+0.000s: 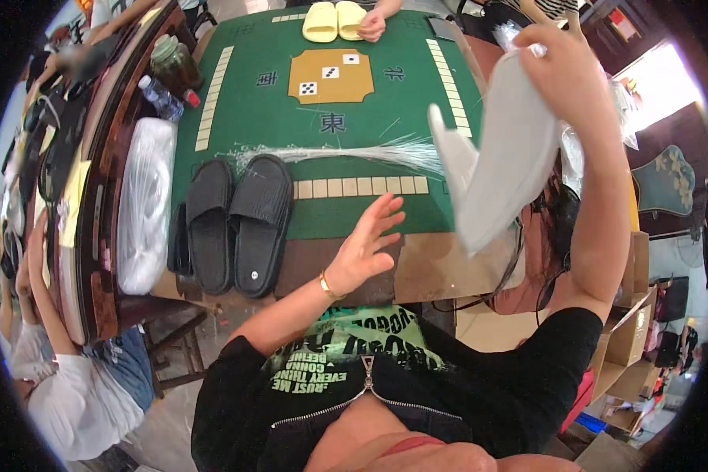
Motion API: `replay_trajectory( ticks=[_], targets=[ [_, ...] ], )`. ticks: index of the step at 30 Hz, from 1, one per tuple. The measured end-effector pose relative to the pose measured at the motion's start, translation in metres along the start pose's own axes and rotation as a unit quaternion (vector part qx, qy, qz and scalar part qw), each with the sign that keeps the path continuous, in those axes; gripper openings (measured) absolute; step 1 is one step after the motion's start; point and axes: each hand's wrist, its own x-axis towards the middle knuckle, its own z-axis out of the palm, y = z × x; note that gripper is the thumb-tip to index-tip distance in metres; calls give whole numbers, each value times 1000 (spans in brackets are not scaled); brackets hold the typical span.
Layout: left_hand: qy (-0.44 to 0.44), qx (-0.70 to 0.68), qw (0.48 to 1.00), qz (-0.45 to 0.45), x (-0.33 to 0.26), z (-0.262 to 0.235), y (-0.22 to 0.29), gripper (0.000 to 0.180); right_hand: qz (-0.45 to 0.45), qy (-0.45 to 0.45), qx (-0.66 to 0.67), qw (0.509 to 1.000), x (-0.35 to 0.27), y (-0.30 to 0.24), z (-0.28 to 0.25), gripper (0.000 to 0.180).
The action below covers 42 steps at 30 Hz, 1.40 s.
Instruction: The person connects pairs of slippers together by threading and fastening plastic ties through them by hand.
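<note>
**Pale slipper raised over green bench as black pair waits**

Head view: the person's right hand [562, 71] is lifting a pale grey slipper [499, 157] high above the right end of the green-topped bench [252, 118], its grip pinching the slipper near the upper end. The slipper is hanging with its long axis running steeply from upper right to lower left, the lower end pointing down toward the bench edge. The left hand [367, 245] is hovering empty over the near rim of the bench, fingers spread wide. A bundle of thin clear plastic strands [346, 151] is lying across the felt, just beside a pair of black slippers [236, 224] resting side by side at the near left. A yellow pair [334, 20] is sitting at the far edge under another person's hand [372, 25]. By the look of it, the work on the grey slipper is only partway through: the strands are lying loose and unattached.
</note>
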Motion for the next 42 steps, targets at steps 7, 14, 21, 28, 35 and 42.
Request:
replay_trajectory(
  ticks=[7,14,21,28,35,42],
  targets=[
    [76,-128,989,3,-32,-36,-10,104,-12,-288,393,873,-59,-97,61,38],
    [220,-133,966,-12,-55,-74,-7,52,97,-272,229,930,-116,-43,162,56],
    [347,-32,937,-28,-53,-88,-19,65,137,-333,260,896,-175,-44,189,80],
    [274,-51,960,-41,-45,-90,-20,78,97,-313,220,919,-187,-43,180,63],
    [239,268,932,-51,-41,-94,-30,76,147,-208,171,952,-190,-46,161,48],
    [218,557,793,118,-13,-84,-10,50,165,-243,210,932,-203,-57,166,44]
  ],
)
